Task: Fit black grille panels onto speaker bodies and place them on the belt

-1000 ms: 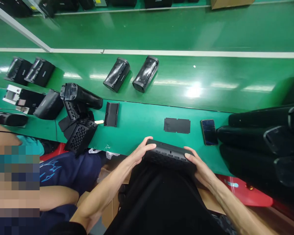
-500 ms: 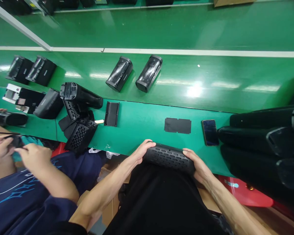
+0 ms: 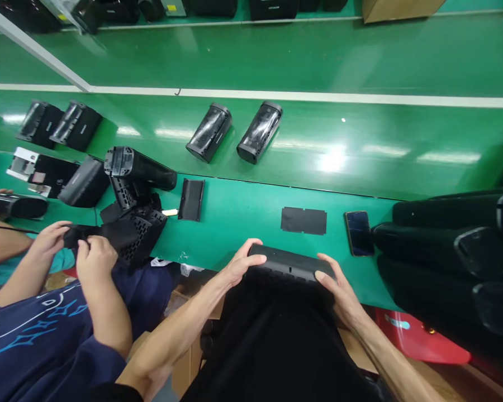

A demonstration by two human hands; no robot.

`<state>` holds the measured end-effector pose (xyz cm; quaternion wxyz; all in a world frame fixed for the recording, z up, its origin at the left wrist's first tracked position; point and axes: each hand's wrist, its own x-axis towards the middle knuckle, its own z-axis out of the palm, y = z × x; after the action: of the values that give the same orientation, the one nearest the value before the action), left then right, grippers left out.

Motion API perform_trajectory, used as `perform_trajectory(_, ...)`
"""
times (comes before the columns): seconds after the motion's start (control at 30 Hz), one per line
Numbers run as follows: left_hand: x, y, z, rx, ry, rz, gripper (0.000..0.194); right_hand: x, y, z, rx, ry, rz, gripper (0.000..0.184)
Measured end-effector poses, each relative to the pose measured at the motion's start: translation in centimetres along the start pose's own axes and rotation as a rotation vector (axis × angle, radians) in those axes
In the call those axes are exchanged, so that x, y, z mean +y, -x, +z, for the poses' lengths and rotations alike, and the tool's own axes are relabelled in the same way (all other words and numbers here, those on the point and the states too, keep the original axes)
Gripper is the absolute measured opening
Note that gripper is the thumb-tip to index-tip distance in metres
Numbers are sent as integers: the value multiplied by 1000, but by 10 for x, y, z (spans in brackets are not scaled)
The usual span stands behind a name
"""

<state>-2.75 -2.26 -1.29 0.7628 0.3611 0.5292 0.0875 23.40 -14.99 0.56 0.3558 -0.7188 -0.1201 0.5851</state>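
Observation:
Between my two hands is a black slotted speaker housing [image 3: 291, 263], held over my lap at the bench's near edge. My left hand [image 3: 243, 262] grips its left end, thumb on top. The right end is clasped by my right hand [image 3: 335, 282], its thumb lying near the upper edge. A plain long face points up, while the slotted side is mostly turned down and dark. Just beyond the housing, a flat black sheet [image 3: 304, 220] with notched edges lies on the green bench [image 3: 243, 215]. A black curved panel [image 3: 191, 200] lies farther left.
To the right are a phone [image 3: 359, 233] and a row of large black rounded objects [image 3: 427, 234]. Two wrapped speakers [image 3: 260, 133] lie on the green surface behind. At left, a co-worker's hands [image 3: 94, 257] handle a black part near piled black housings [image 3: 140, 167].
The housing tipped to show its slotted side, then rolled back so its plain face points up. My grip stays at both ends. The co-worker's hands moved right with a black part.

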Motion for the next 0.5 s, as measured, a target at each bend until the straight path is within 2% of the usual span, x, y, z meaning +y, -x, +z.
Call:
perform_trajectory(0.07, 8, 4, -6, -63, -54, 18, 57, -1, 2, -5, -42, 92, -94, 72)
perform_trajectory(0.13, 13, 6, -8, -100, -145, 22, 64, -3, 2, -8, -84, 173, -126, 81)
perform_trajectory(0.27, 14, 11, -4, -38, -197, 22, 73, -6, 2, -13, -98, 293, -139, 85)
perform_trajectory(0.4, 7, 13, -6, -37, -194, -1, 64, -9, -3, -21, -242, 372, -143, 104)
perform_trajectory(0.5, 2, 6, -16, -78, -161, 19, 53, -12, -12, -24, -238, 459, -174, 101)
